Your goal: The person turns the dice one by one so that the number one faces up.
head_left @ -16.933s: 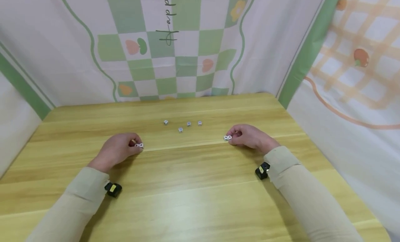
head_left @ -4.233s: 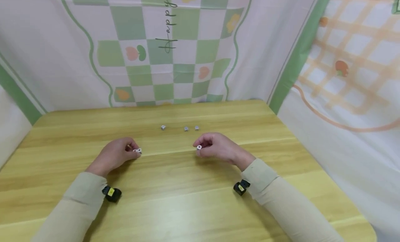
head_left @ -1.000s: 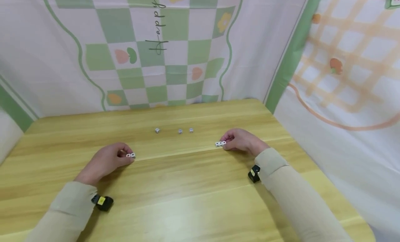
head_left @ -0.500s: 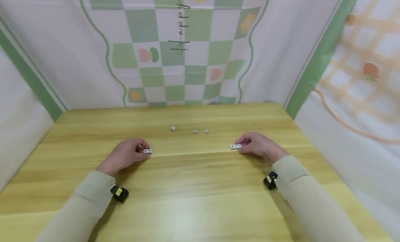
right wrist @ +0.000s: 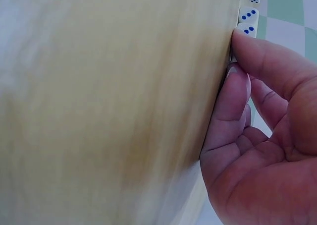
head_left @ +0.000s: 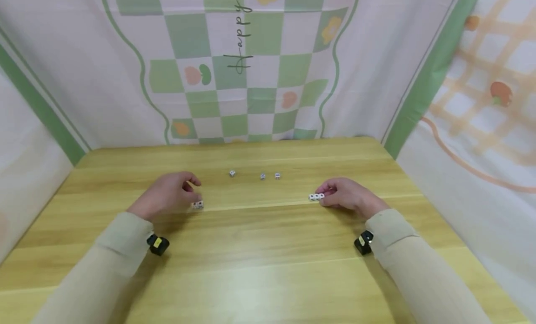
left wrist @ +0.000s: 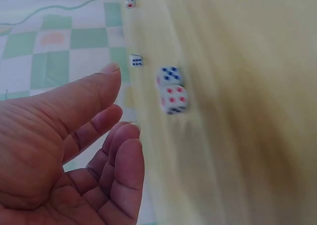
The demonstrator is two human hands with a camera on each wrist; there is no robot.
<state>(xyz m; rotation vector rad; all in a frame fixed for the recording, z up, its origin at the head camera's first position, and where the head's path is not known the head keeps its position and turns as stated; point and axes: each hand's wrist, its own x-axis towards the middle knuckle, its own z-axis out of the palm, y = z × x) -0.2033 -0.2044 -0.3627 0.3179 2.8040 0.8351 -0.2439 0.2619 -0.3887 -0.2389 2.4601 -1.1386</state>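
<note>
My left hand (head_left: 168,195) hovers by a row of two white dice (head_left: 198,205) on the wooden table. In the left wrist view, the thumb and fingers of the left hand (left wrist: 74,145) are spread apart with nothing between them. That pair of dice (left wrist: 173,98) stands side by side, clear of the fingertips. At right, my right hand (head_left: 351,195) pinches the near end of a row of three white dice (head_left: 316,197). The right wrist view shows blue pips on the dice (right wrist: 248,18) beyond the thumb; the fingers hide the rest.
Three loose dice lie farther back: one die (head_left: 232,173) at left, another die (head_left: 262,176) in the middle and a third die (head_left: 278,175) to its right. A printed curtain (head_left: 264,77) hangs behind the wooden table (head_left: 243,249). Black wrist cameras sit under both cuffs.
Since 16.9 s ago, one loose die has gone from the back and the right row has grown from two to three. Within the last half second, my left hand has let go of its two dice.
</note>
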